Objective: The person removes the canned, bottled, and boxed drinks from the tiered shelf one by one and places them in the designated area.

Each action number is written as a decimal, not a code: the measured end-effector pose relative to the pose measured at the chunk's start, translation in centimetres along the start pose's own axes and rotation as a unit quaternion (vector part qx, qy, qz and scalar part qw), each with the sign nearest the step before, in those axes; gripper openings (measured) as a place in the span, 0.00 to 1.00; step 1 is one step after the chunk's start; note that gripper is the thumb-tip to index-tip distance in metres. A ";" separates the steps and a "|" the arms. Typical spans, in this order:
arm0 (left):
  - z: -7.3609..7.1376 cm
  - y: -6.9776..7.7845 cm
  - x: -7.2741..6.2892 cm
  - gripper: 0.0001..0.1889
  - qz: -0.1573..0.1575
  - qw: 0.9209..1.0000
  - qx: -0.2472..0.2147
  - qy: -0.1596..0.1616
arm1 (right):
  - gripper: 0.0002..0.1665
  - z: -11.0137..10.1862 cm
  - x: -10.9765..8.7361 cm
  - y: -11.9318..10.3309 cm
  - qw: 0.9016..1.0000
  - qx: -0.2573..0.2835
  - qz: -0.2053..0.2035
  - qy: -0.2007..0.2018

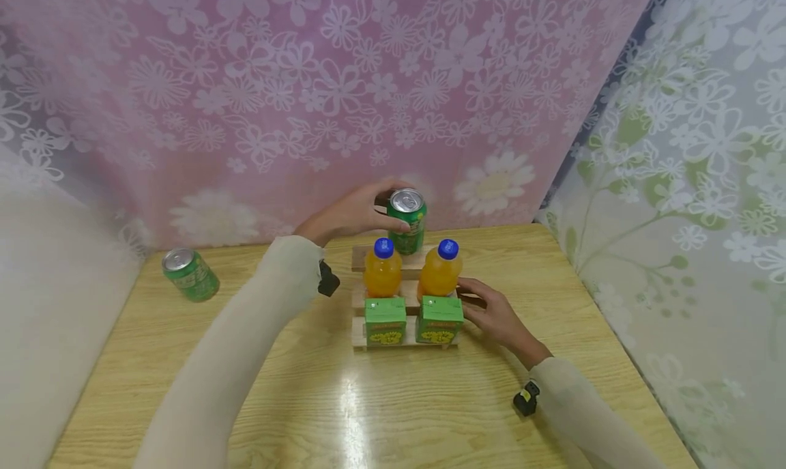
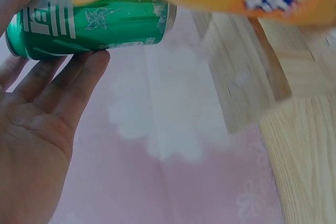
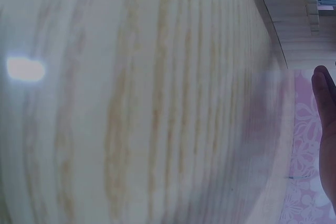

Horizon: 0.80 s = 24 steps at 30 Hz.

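Note:
My left hand [image 1: 362, 213] grips a green drink can [image 1: 413, 224] from its left side, over the top step of a stepped wooden rack [image 1: 359, 295]. In the left wrist view a gap shows between the can [image 2: 115, 24] and the rack's wood [image 2: 239, 72]. On the middle step stand two orange drink bottles with blue caps, the left bottle [image 1: 382, 278] and the right bottle [image 1: 441, 276]. Two green drink cartons, the left carton [image 1: 385, 322] and the right carton [image 1: 439, 321], occupy the lowest step. Beside the rack's right end, my right hand [image 1: 494, 313] rests with fingers extended; contact is partly hidden.
A second green can [image 1: 192, 276] stands on the wood-grain table [image 1: 295, 401] at the back left. Behind the table hangs a pink flowered curtain [image 1: 295, 114]. Pale flowered cloth [image 1: 688, 182] borders the right side.

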<state>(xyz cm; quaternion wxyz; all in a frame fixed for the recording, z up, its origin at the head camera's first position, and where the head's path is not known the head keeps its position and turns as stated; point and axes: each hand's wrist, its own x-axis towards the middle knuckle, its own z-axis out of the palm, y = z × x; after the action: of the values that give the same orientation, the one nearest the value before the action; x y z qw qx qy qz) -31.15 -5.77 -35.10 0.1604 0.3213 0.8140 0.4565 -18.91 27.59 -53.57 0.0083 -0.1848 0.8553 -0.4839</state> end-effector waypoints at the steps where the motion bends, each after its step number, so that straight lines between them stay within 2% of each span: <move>1: -0.2 -0.1 -0.2 0.40 -0.002 1.000 -0.001 0.004 | 0.33 0.0 0.0 0.0 1.000 0.001 0.000 0.001; 6: -0.9 -0.9 -1.3 0.42 -0.011 1.000 -0.007 0.018 | 0.33 0.0 0.0 -0.2 1.000 0.007 0.000 0.001; 14: -2.1 -2.2 -2.9 0.41 -0.003 0.999 -0.015 0.035 | 0.33 0.1 0.0 -0.1 1.000 0.005 -0.003 0.002; 20: -3.1 -3.1 -4.3 0.40 -0.017 0.998 0.001 0.058 | 0.33 0.1 0.0 -0.1 1.000 -0.008 -0.010 0.009; 24: -3.7 -3.9 -5.2 0.39 -0.022 0.997 -0.009 0.071 | 0.34 0.1 0.0 -0.1 1.000 -0.008 -0.004 0.006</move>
<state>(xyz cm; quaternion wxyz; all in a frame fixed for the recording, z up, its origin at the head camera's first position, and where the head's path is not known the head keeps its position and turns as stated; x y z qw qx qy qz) -30.78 -13.06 -36.60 0.1149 0.2682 0.8262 0.4820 -18.89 27.46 -53.54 -0.0004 -0.1849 0.8583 -0.4786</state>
